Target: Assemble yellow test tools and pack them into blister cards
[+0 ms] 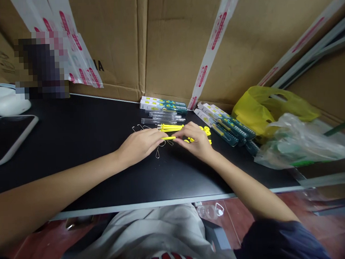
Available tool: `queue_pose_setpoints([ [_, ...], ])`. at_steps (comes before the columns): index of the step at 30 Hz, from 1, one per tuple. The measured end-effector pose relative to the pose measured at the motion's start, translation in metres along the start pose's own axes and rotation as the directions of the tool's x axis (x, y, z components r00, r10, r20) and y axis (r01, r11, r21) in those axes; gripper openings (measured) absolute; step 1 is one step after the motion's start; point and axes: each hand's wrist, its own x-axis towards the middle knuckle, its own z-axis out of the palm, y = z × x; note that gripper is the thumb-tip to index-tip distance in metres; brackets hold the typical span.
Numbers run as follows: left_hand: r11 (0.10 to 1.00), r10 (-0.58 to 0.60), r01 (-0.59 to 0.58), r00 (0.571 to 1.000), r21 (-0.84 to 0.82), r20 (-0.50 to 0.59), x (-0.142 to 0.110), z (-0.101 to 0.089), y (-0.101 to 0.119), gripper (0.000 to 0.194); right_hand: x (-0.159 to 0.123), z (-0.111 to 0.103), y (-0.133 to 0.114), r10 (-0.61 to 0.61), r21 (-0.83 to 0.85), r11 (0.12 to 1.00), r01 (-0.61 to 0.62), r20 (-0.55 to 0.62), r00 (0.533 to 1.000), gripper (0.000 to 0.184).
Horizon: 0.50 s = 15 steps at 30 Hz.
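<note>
Between my two hands a small yellow plastic rod (168,138) is held level just above the black table (98,120). My left hand (141,143) pinches its left end, and the fingers of my right hand (197,140) close on its right end. Behind them lie several yellow sticks (172,127) with metal tips. Bent wire hooks (158,152) stick out around my left fingertips. Small yellow round pieces (207,131) are partly hidden behind my right hand. Clear plastic tubes (163,117) lie farther back.
Printed narrow boxes (163,103) stand at the back, with more boxes (223,124) at right. Beside those are a yellow bag (253,104) and a clear plastic bag (305,140). A phone (12,137) lies at left. Tall cardboard (180,42) bounds the table's rear.
</note>
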Motion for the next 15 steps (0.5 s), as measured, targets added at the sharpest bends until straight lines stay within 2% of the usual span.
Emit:
queue_pose_setpoints([
  [2, 0.998, -0.059, 0.059, 0.998, -0.006, 0.037, 0.0, 0.0, 0.003, 0.027, 0.001, -0.008, 0.006, 0.044, 0.032, 0.999, -0.044, 0.002, 0.999, 0.016],
  [5, 0.985, -0.174, 0.172, 0.98, 0.026, 0.094, 0.0, -0.001, 0.002, 0.025, 0.0, -0.025, 0.024, 0.189, 0.003, 0.982, -0.189, 0.004, 0.982, 0.014],
  [8, 0.976, -0.216, 0.214, 0.968, 0.033, 0.128, -0.001, -0.001, -0.001, 0.025, -0.002, -0.038, 0.041, 0.171, -0.162, 0.977, -0.142, 0.18, 0.969, 0.011],
  [11, 0.979, -0.205, 0.205, 0.969, 0.012, 0.141, -0.002, 0.001, -0.004, 0.027, -0.004, -0.04, 0.047, 0.156, -0.268, 0.961, -0.065, 0.332, 0.93, 0.013],
  [15, 0.984, -0.175, 0.175, 0.974, 0.009, 0.141, -0.004, 0.003, -0.004, 0.028, -0.004, -0.042, 0.046, 0.174, -0.351, 0.936, -0.035, 0.373, 0.911, 0.015],
])
